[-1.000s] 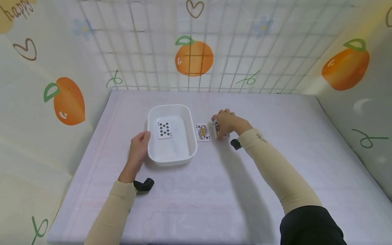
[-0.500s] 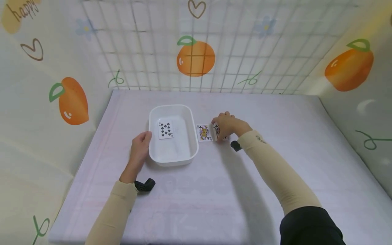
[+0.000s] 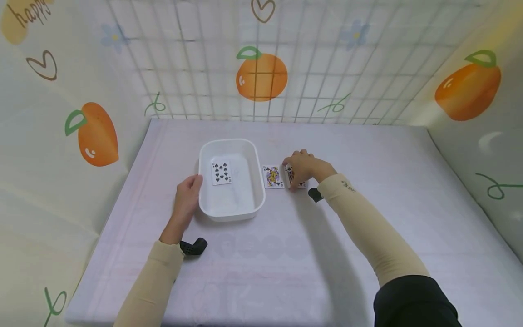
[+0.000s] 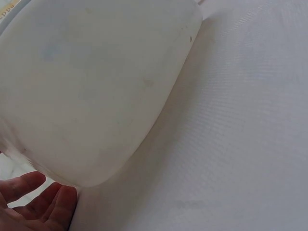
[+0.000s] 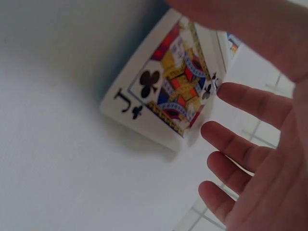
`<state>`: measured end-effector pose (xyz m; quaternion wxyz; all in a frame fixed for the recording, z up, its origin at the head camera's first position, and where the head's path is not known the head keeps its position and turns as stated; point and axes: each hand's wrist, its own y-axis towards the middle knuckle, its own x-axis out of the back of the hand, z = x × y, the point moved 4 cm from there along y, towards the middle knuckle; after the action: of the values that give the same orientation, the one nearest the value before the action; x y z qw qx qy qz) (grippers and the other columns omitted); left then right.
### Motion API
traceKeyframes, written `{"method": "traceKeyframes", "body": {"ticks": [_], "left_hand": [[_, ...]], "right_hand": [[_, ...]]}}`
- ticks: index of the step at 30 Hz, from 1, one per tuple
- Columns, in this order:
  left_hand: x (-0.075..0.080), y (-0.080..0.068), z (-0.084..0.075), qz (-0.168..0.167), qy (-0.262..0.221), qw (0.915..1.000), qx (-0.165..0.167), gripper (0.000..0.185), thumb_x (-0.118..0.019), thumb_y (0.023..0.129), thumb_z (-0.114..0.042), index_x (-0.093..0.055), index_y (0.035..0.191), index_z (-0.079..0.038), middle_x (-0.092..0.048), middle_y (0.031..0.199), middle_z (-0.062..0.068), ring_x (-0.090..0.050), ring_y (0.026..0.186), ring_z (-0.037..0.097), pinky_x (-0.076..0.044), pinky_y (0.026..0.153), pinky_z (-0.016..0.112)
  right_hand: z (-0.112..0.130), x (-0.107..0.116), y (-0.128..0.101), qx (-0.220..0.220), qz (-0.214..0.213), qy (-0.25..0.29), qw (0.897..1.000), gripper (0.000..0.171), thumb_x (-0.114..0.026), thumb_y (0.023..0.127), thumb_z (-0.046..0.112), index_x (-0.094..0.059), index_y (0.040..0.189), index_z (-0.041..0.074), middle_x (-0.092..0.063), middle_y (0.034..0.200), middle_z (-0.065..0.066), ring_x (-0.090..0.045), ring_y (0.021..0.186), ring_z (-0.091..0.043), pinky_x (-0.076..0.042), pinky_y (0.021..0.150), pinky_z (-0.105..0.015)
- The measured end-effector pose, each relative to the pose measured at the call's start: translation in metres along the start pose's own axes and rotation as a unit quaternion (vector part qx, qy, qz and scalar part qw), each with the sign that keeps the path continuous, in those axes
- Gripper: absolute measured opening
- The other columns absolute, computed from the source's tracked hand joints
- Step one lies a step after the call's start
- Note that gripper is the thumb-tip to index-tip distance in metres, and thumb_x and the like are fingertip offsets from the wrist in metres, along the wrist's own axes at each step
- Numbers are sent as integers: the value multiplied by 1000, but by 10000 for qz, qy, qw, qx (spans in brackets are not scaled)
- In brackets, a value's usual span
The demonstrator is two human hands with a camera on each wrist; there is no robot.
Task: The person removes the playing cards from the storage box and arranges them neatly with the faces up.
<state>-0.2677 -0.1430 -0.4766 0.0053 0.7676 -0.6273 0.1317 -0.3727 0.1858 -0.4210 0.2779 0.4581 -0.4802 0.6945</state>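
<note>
My left hand [image 3: 187, 197] grips the left side of a white plastic tub [image 3: 234, 196]. In the left wrist view, its fingertips [image 4: 62, 204] touch the tub's outer wall. A ten of spades [image 3: 222, 173] lies face up inside, toward the tub's left. Right of the tub, a queen of clubs [image 3: 273, 177] lies face up on the table. Beside it my right hand [image 3: 303, 167] pinches a jack of clubs [image 5: 178, 86] between thumb and index finger. That card looks slightly bowed, and the hand hides much of it in the head view.
A pale cloth covers the table [image 3: 261, 272]. Behind it stands a white wire grid [image 3: 302, 81] under a fruit-printed curtain, which also hangs at both sides. Black wrist-worn devices [image 3: 194, 246] show near both wrists.
The view has shifted slightly. Both hands, the tub and the cards keep nearly the same places, with my right hand still on the jack of clubs.
</note>
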Motion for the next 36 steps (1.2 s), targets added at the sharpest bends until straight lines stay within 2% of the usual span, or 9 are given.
{"method": "traceKeyframes", "body": {"ticks": [7,16,28,36], "left_hand": [[2,0,1,-27,75,9999,75,53,-46,101,-46,-57,136,-7,-62,126,11,-58,110,25,-47,97,44],[4,1,0,-72,60,9999,101,52,-46,101,-45,-57,136,-7,-62,127,11,-58,112,25,-46,98,44],[2,2,1,-31,-37,10000,66,51,-47,102,-44,-57,136,-8,-62,126,11,-58,112,25,-46,99,44],[1,2,0,-24,-55,10000,38,51,-47,102,-43,-57,136,-7,-62,128,12,-59,113,25,-46,100,43]], "right_hand": [[2,1,3,11,-2,-27,10000,90,-91,64,35,-52,142,14,-48,135,-17,-42,117,-35,-40,95,-60],[8,10,3,20,-14,104,9999,101,-90,67,38,-40,151,14,-39,147,-21,-36,128,-40,-34,103,-62],[15,24,2,122,-156,223,9996,100,-89,68,41,-41,151,14,-35,150,-20,-31,134,-43,-33,102,-67],[21,37,4,401,-401,163,9983,95,-88,70,39,-42,149,11,-41,145,-21,-33,129,-41,-34,101,-65]]}}
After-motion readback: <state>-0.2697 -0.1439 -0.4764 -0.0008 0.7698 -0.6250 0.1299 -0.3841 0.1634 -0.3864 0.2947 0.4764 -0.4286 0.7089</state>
